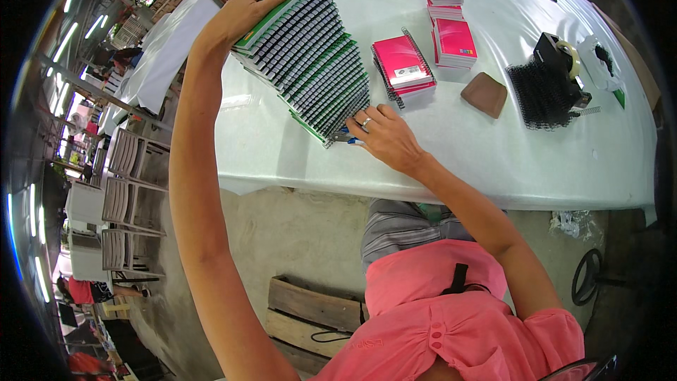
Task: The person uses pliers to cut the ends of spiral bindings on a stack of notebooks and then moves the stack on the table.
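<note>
A tall stack of green spiral-bound notebooks stands on the table's near left part, its rows of wire coils facing me. My left hand lies across the top notebook with its fingers stretched out. At the lower right corner of the stack, my right hand, with a ring on one finger, is closed around small blue-handled pliers. The pliers' tip is by the coil ends of the lowest notebooks; whether it touches a wire cannot be seen. Just beyond this hand sits a short pile of pink spiral notebooks.
Piles of pink booklets run toward the table's far side. To the right are a brown pad, a heap of black coils and a tape dispenser. A wooden crate is on the floor; chairs stand left.
</note>
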The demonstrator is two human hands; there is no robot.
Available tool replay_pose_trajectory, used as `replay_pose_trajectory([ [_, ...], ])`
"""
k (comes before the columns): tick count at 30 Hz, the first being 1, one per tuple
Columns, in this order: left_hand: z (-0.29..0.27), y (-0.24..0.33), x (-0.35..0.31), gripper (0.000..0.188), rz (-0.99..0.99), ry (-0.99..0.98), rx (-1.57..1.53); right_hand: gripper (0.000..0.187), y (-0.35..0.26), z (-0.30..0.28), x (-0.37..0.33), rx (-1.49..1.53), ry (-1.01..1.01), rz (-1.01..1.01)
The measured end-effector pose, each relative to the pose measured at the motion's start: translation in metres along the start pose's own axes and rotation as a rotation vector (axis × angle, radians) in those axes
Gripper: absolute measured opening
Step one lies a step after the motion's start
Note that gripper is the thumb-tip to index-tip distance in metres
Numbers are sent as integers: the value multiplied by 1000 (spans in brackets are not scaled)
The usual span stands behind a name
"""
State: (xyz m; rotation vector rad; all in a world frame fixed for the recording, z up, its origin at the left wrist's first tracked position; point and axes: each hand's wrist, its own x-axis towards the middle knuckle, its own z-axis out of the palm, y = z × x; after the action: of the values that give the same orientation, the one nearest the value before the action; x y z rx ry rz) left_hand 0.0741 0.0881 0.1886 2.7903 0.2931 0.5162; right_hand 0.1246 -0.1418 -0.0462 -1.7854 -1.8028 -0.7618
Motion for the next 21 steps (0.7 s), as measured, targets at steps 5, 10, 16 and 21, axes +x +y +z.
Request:
replay_pose_trajectory([
  [5,1,-4,-1,72,-22,8,4,29,-6,-2,-1,-63,-5,10],
  [10,1,-6,1,73,-25,2,-25,31,-16,-5,-2,69,-47,139],
  [16,0,-6,1,73,-32,-13,-7,42,-17,-20,17,462,-514,601],
  [21,0,-4,1,72,-2,3,10,51,-2,-23,23,1194,-855,1026],
])
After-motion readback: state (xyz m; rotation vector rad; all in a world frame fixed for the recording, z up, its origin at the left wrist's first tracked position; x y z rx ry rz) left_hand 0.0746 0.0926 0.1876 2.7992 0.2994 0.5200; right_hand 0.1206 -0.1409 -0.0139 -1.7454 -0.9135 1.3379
